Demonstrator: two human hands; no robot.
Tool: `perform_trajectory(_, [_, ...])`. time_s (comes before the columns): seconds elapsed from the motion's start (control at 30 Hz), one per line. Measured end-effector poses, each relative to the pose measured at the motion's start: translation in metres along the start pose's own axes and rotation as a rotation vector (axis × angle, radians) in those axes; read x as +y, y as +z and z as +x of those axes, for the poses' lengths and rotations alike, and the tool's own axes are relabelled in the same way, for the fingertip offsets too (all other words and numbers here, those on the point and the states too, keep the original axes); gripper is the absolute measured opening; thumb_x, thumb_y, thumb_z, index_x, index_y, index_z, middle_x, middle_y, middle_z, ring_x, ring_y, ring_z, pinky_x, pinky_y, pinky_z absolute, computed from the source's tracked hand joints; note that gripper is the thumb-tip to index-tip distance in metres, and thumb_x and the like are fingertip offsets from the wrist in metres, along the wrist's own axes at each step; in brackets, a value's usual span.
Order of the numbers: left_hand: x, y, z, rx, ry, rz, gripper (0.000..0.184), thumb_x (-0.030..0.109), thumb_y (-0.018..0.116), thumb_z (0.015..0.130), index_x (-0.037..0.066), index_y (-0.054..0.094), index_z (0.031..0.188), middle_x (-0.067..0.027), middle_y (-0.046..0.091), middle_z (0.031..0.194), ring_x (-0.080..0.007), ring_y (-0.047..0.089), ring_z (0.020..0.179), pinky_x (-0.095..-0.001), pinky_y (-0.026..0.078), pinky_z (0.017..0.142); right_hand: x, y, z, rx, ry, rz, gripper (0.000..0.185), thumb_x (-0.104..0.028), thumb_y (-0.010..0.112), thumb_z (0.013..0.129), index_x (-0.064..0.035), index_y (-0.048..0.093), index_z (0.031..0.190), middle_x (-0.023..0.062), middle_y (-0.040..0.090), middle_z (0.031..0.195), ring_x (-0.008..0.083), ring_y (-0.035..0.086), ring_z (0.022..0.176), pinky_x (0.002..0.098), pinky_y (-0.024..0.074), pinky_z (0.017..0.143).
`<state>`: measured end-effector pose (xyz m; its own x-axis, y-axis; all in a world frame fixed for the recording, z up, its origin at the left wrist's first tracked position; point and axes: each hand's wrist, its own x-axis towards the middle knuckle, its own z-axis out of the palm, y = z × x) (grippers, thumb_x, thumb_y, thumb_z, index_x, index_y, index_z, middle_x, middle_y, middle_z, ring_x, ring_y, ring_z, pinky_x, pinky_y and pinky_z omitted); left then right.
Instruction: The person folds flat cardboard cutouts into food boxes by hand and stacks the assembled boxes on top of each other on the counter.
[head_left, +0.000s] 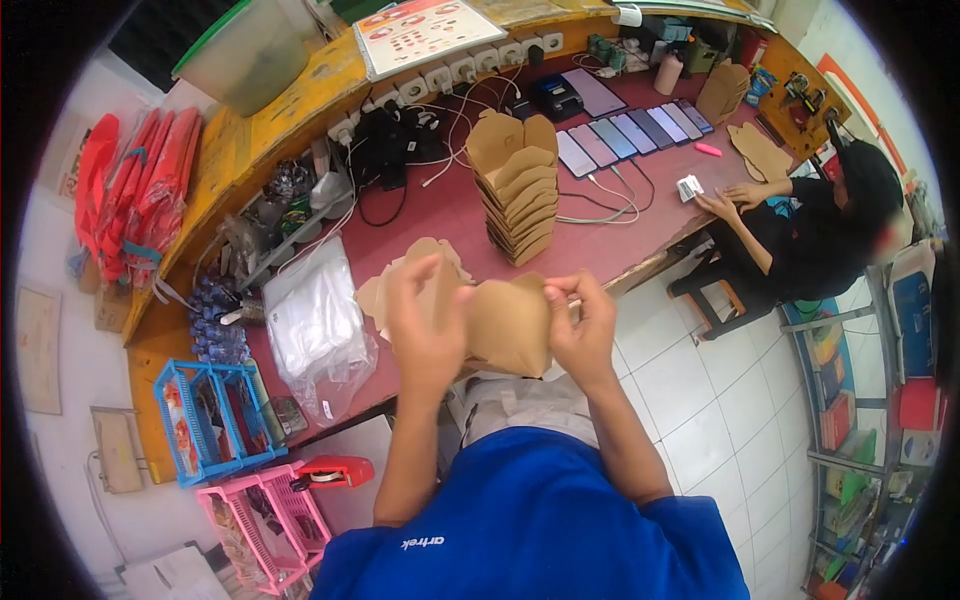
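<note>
A partly folded brown cardboard food box (508,325) is held up in front of my body, above the table's near edge. My right hand (582,325) pinches its right upper edge between thumb and fingers. On the box's left side, my left hand (428,315) is raised with its fingers stretched upward, slightly blurred; its thumb is close to the box, and contact is hard to make out. Behind that hand, flat unfolded cardboard blanks (375,295) lie on the table. Just beyond the box rises a tall stack of nested folded boxes (520,195).
Clear plastic bags (315,320) lie at left, near a blue basket (215,420), a pink basket (265,525) and a red stapler (338,471). Several phones (630,135) and cables line the back. At right, a person in black (810,220) sits handling a small white item (690,188).
</note>
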<state>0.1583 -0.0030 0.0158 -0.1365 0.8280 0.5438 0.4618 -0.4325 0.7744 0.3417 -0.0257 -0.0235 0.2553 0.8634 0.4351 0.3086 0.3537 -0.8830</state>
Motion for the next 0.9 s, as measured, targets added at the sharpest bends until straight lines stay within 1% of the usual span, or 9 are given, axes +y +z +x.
perform_trajectory(0.03, [-0.005, -0.006, -0.004, -0.002, 0.001, -0.003, 0.024, 0.017, 0.074, 0.098, 0.003, 0.068, 0.117, -0.0059, 0.071, 0.099, -0.0224, 0.067, 0.094, -0.0373, 0.048, 0.1, 0.004, -0.002, 0.0, 0.076, 0.06, 0.025, 0.005, 0.0, 0.069, 0.092, 0.0027, 0.069, 0.096, 0.0138, 0.068, 0.087, 0.0278, 0.066, 0.078, 0.0357, 0.0507, 0.072])
perform_trajectory(0.1, [-0.022, -0.017, -0.016, -0.233, -0.491, -0.467, 0.036, 0.02, 0.073, 0.102, -0.001, 0.063, 0.13, -0.0069, 0.071, 0.116, -0.0176, 0.066, 0.104, -0.0324, 0.05, 0.102, 0.007, 0.0, -0.002, 0.095, 0.042, 0.051, 0.005, 0.0, 0.069, 0.093, 0.0028, 0.07, 0.098, 0.0133, 0.069, 0.088, 0.0264, 0.067, 0.078, 0.0347, 0.0511, 0.072])
perform_trajectory(0.13, [-0.028, -0.017, -0.019, -0.233, -0.488, -0.467, 0.036, 0.02, 0.073, 0.102, -0.001, 0.063, 0.13, -0.0069, 0.071, 0.116, -0.0176, 0.066, 0.104, -0.0324, 0.05, 0.102, 0.007, 0.001, -0.002, 0.103, 0.022, 0.076, 0.006, -0.001, 0.069, 0.094, 0.0029, 0.07, 0.099, 0.0127, 0.07, 0.089, 0.0251, 0.068, 0.078, 0.0337, 0.0515, 0.072])
perform_trajectory(0.2, [-0.036, -0.018, -0.02, -0.568, -0.774, -0.644, 0.039, 0.022, 0.073, 0.103, -0.003, 0.064, 0.132, -0.0072, 0.071, 0.123, -0.014, 0.066, 0.109, -0.03, 0.052, 0.098, 0.0, 0.002, -0.004, 0.085, -0.053, 0.043, 0.008, 0.0, 0.07, 0.094, 0.0029, 0.071, 0.101, 0.0128, 0.07, 0.09, 0.0254, 0.069, 0.078, 0.0333, 0.0526, 0.072])
perform_trajectory(0.23, [-0.037, -0.024, -0.017, -0.629, -0.829, -0.69, 0.042, 0.021, 0.074, 0.102, -0.004, 0.064, 0.134, -0.0075, 0.072, 0.123, -0.0122, 0.067, 0.11, -0.0304, 0.054, 0.097, -0.005, 0.001, -0.003, 0.065, -0.122, 0.007, 0.011, 0.0, 0.071, 0.094, 0.0029, 0.072, 0.104, 0.0128, 0.07, 0.09, 0.0256, 0.07, 0.079, 0.033, 0.0536, 0.073])
perform_trajectory(0.43, [-0.051, -0.039, 0.001, -0.888, -0.825, -0.883, 0.04, 0.017, 0.075, 0.101, -0.004, 0.065, 0.133, -0.0075, 0.073, 0.122, -0.0134, 0.069, 0.109, -0.031, 0.054, 0.098, -0.021, -0.021, 0.005, -0.19, -0.215, -0.012, 0.028, 0.004, 0.076, 0.087, -0.002, 0.077, 0.114, 0.0114, 0.071, 0.094, 0.0221, 0.072, 0.078, 0.0315, 0.0573, 0.069])
perform_trajectory(0.57, [-0.039, -0.033, 0.001, -0.906, -0.779, -0.993, 0.042, 0.016, 0.076, 0.099, -0.004, 0.064, 0.135, -0.0079, 0.072, 0.124, -0.0148, 0.068, 0.111, -0.0319, 0.054, 0.099, -0.021, -0.029, 0.009, -0.183, -0.27, -0.066, 0.034, 0.005, 0.078, 0.083, -0.0049, 0.079, 0.115, 0.0103, 0.072, 0.095, 0.0218, 0.072, 0.078, 0.0319, 0.0583, 0.067])
perform_trajectory(0.67, [-0.033, -0.028, 0.004, -0.866, -0.847, -1.002, 0.046, 0.015, 0.077, 0.097, -0.004, 0.062, 0.136, -0.0082, 0.071, 0.126, -0.016, 0.068, 0.114, -0.0328, 0.053, 0.1, -0.019, -0.03, 0.015, -0.163, -0.433, -0.136, 0.036, 0.005, 0.079, 0.08, -0.0056, 0.08, 0.114, 0.0104, 0.073, 0.099, 0.0226, 0.073, 0.078, 0.0321, 0.0597, 0.068])
perform_trajectory(0.9, [-0.039, -0.029, 0.004, -0.835, -0.863, -0.923, 0.046, 0.019, 0.076, 0.099, -0.004, 0.062, 0.137, -0.0095, 0.07, 0.126, -0.0174, 0.067, 0.116, -0.0337, 0.053, 0.101, -0.02, -0.04, 0.025, -0.326, -0.602, -0.186, 0.04, 0.003, 0.075, 0.081, -0.0057, 0.077, 0.12, 0.0117, 0.073, 0.111, 0.0251, 0.072, 0.086, 0.0333, 0.061, 0.073])
